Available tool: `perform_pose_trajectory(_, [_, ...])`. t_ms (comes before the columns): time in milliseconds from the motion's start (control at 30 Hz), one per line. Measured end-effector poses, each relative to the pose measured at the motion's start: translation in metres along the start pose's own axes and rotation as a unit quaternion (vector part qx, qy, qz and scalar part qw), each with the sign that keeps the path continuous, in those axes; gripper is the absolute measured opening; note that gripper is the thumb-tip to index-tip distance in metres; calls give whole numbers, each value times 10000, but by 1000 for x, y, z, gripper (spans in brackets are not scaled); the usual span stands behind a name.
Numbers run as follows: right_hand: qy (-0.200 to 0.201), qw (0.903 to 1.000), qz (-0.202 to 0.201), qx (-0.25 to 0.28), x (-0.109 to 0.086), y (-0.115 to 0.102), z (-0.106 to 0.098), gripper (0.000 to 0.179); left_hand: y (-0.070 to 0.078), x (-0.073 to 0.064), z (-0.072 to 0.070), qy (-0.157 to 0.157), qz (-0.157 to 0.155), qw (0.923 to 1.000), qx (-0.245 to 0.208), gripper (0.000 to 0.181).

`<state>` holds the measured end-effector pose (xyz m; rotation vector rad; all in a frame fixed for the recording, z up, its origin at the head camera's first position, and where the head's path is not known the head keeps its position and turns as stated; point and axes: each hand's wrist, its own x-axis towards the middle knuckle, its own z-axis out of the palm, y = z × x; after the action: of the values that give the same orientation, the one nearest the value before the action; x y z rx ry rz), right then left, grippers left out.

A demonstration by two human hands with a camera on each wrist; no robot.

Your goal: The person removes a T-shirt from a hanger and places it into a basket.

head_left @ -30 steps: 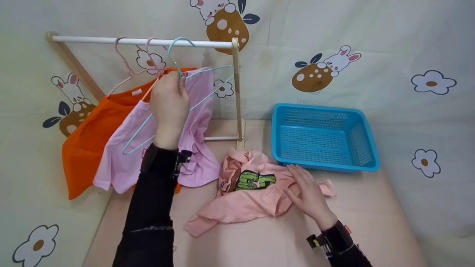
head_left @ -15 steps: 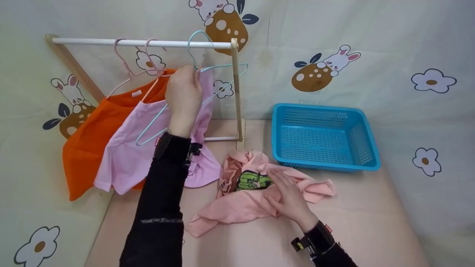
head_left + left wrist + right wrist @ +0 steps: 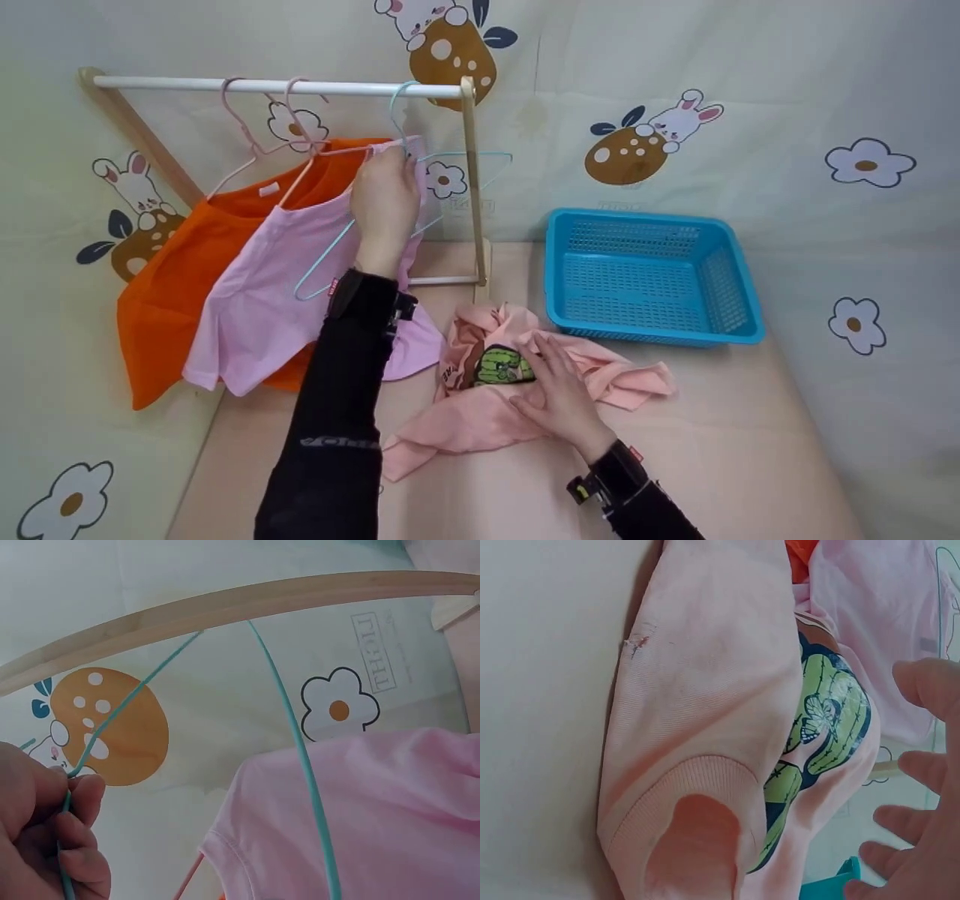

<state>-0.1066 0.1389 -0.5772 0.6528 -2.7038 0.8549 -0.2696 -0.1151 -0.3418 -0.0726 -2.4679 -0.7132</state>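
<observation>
My left hand (image 3: 386, 206) pinches a teal wire hanger (image 3: 325, 253) just below its hook. That hook is at the white rail near its right end, and no garment is on this hanger. In the left wrist view, curled fingers (image 3: 79, 859) close round the teal wire. A salmon-pink long-sleeved shirt (image 3: 465, 420) with a green cactus print lies crumpled on the table. Over its right part is my right hand (image 3: 562, 401), fingers spread and nothing gripped. The right wrist view shows the shirt's ribbed neckband (image 3: 720, 772) beside that hand.
A clothes rack with a white rail (image 3: 180, 84) and wooden posts stands at the back left. On pink hangers hang an orange garment (image 3: 176, 292) and a lilac shirt (image 3: 277, 300). Right of the rack sits a blue plastic basket (image 3: 637, 285) by the patterned wall cloth.
My left hand has moved right along the rail with the teal hanger, whose hook rose, then lowered. The right hand has shifted left across the salmon-pink shirt, uncovering its right sleeve.
</observation>
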Motion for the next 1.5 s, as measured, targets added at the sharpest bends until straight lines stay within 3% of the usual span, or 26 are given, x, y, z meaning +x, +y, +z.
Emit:
perform_pose_trajectory(133, [-396, 9987, 288, -156, 4, -2, 5, 92, 0, -4, 5, 251, 252, 9993, 100, 27])
perform_pose_trajectory(333, [-1099, 9916, 495, -473, 11, -5, 19, 112, -7, -13, 11, 652, 355, 9967, 318, 39])
perform_pose_trajectory(500, [-1268, 9889, 522, -571, 16, -4, 32, 119, -14, -29, 19, 1022, 536, 9926, 375, 52])
perform_pose_trajectory(900, [-1627, 9799, 1047, -492, 20, 3, 52, 124, -31, -76, 39, 1373, 833, 9865, 309, 70])
perform_pose_trajectory(1067, [-1584, 9800, 1007, -658, 18, 6, 57, 120, -32, -92, 40, 1351, 991, 9854, 288, 71])
perform_pose_trajectory(1267, [-1233, 9837, 858, -989, 15, 8, 63, 111, -34, -114, 45, 1182, 1163, 9860, 159, 69])
perform_pose_trajectory(1500, [-888, 9837, 802, -1339, 13, 10, 67, 74, -53, -137, 61, 717, 1156, 9905, 223, 76])
